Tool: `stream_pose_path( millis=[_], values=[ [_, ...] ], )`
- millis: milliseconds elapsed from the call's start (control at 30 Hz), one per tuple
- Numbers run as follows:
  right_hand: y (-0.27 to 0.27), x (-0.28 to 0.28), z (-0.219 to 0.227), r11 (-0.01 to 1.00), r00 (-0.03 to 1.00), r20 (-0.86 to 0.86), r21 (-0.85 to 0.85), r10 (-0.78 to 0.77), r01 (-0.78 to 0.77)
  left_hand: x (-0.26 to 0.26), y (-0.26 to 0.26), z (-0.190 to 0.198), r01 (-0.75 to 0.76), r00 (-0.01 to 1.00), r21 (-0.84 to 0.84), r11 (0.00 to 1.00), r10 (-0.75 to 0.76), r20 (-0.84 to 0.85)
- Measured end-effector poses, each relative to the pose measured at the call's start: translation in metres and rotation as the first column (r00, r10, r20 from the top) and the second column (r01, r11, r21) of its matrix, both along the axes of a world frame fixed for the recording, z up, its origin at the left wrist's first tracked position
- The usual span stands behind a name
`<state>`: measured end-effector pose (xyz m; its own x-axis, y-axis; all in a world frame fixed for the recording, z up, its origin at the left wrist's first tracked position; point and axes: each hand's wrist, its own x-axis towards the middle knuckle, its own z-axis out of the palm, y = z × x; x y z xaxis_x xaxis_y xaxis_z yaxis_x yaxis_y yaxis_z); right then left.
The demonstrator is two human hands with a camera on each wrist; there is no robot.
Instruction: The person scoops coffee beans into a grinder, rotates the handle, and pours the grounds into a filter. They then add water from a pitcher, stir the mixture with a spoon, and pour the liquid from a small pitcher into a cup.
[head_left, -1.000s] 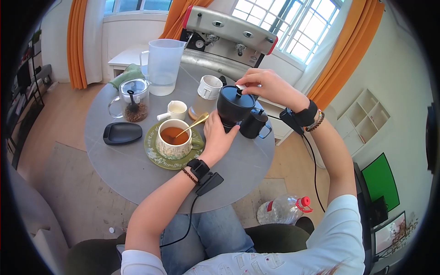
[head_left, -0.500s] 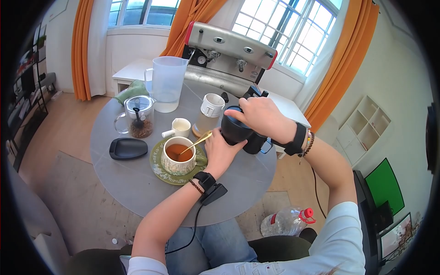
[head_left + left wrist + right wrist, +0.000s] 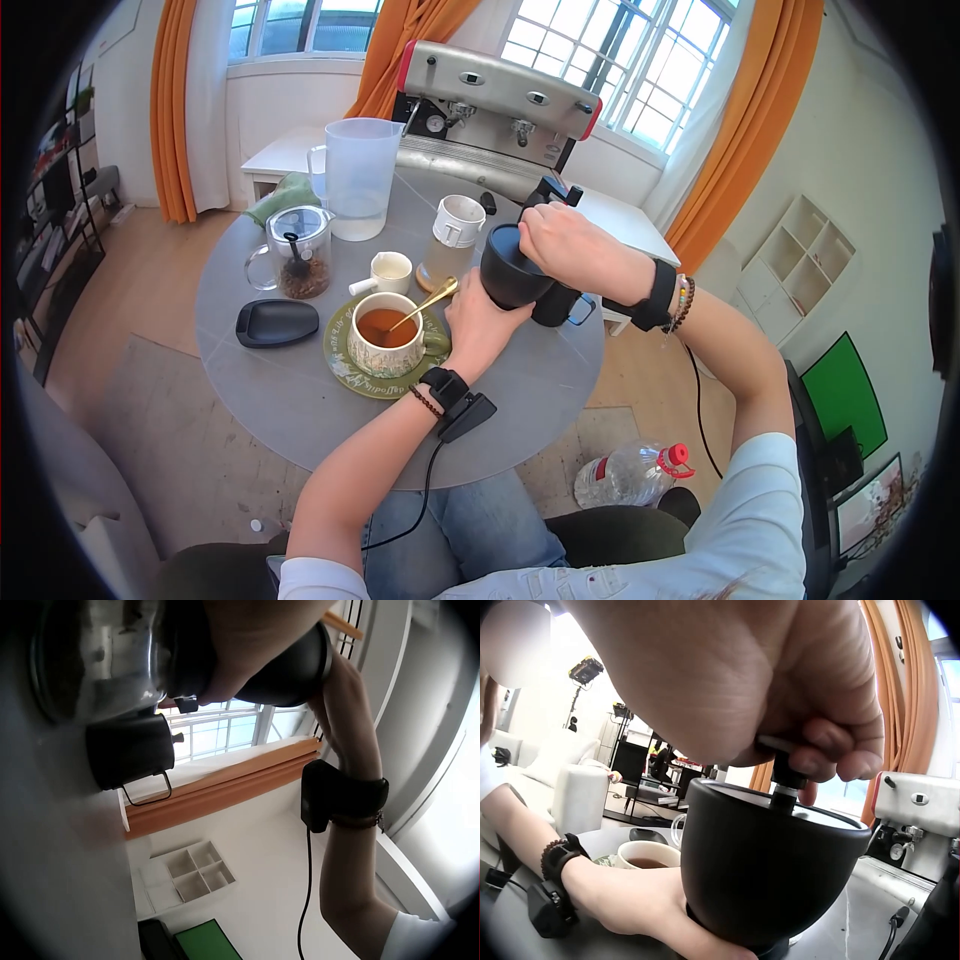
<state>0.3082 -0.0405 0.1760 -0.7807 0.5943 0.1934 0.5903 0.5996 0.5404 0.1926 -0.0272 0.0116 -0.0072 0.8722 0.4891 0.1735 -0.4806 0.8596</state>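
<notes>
A black hand coffee grinder [image 3: 508, 272] with a bowl-shaped top stands at the table's right side, tilted slightly in the head view. My left hand [image 3: 482, 325] grips its narrow lower body, thumb round the near side. Over the top, my right hand [image 3: 575, 250] curls its fingers round the crank knob; the right wrist view shows the black shaft [image 3: 782, 796] under those fingers. Clear glass [image 3: 105, 660] appears below the left hand in the left wrist view. Just right of the grinder is a small black pot [image 3: 131, 750] with a wire-like handle.
Left of the left hand, a cup of tea [image 3: 370, 355] with a gold spoon [image 3: 428, 303] stands on a green saucer [image 3: 340, 372]. Behind are a small white jug [image 3: 390, 270], a glass carafe [image 3: 445, 258], a glass teapot [image 3: 300, 262] and a tall water pitcher [image 3: 360, 180]. A black dish [image 3: 277, 323] lies left.
My right hand has gone from pinching the knob above the grinder to curling over its top, its wrist lower and turned. The left hand keeps its grip on the grinder.
</notes>
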Motion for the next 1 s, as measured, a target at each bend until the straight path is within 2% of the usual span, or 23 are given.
stream_pose_path(
  millis=[100,200,300,333,400,500,533,633,667,767,800,833,900,1000],
  values=[
    [0.006,0.002,-0.003,0.994,0.994,-0.005,0.038,0.107,-0.107,-0.001,0.000,0.000,0.013,1.000,-0.039,0.999,-0.013,0.013],
    [0.015,0.007,-0.003,0.969,0.941,-0.267,-0.070,0.209,-0.235,0.000,0.000,-0.001,-0.006,1.000,-0.043,0.999,0.006,0.018],
    [0.003,0.000,0.002,0.988,0.987,-0.117,-0.126,-0.109,0.094,0.003,-0.002,-0.003,-0.040,0.999,-0.026,0.999,0.040,0.015],
    [-0.004,-0.010,0.010,0.962,0.962,-0.106,-0.140,-0.250,0.234,0.004,-0.003,-0.004,-0.048,0.999,-0.025,0.999,0.048,0.013],
    [-0.018,-0.031,0.023,0.846,0.850,-0.077,-0.174,-0.521,0.503,0.005,-0.005,-0.002,-0.062,0.998,-0.040,0.997,0.063,0.000],
    [0.011,-0.005,0.017,0.880,0.931,0.079,-0.307,-0.356,0.362,0.004,-0.006,-0.001,-0.049,0.999,-0.052,0.997,0.048,-0.006],
    [0.014,-0.004,0.019,0.864,0.920,0.165,-0.318,-0.354,0.390,0.003,-0.005,-0.002,-0.041,0.999,-0.053,0.998,0.041,-0.001],
    [0.008,0.006,0.021,0.963,0.999,0.041,-0.268,-0.009,0.020,0.003,-0.002,-0.003,-0.057,0.998,-0.046,0.997,0.056,-0.024],
    [0.008,0.008,0.024,0.944,0.997,0.076,-0.327,-0.020,0.044,0.002,0.000,-0.005,-0.021,1.000,-0.045,0.999,0.021,-0.004],
    [0.004,0.006,0.027,0.806,0.929,-0.113,-0.541,-0.352,0.240,-0.001,0.008,-0.008,0.120,0.992,-0.047,0.992,-0.118,0.049],
    [0.002,0.006,0.034,0.820,0.950,-0.018,-0.511,-0.311,0.259,-0.004,0.012,-0.009,0.190,0.980,-0.051,0.981,-0.186,0.064],
    [0.006,0.013,0.037,0.803,0.958,-0.021,-0.550,-0.286,0.228,-0.006,0.014,-0.010,0.257,0.964,-0.056,0.965,-0.252,0.079],
    [0.014,0.024,0.044,0.871,0.998,0.041,-0.487,-0.051,0.065,-0.005,0.015,-0.012,0.286,0.957,-0.081,0.955,-0.280,0.076],
    [0.013,0.012,0.055,0.944,0.962,0.242,-0.328,0.127,-0.042,-0.004,0.014,-0.011,0.308,0.950,-0.103,0.946,-0.299,0.089]
  ],
)
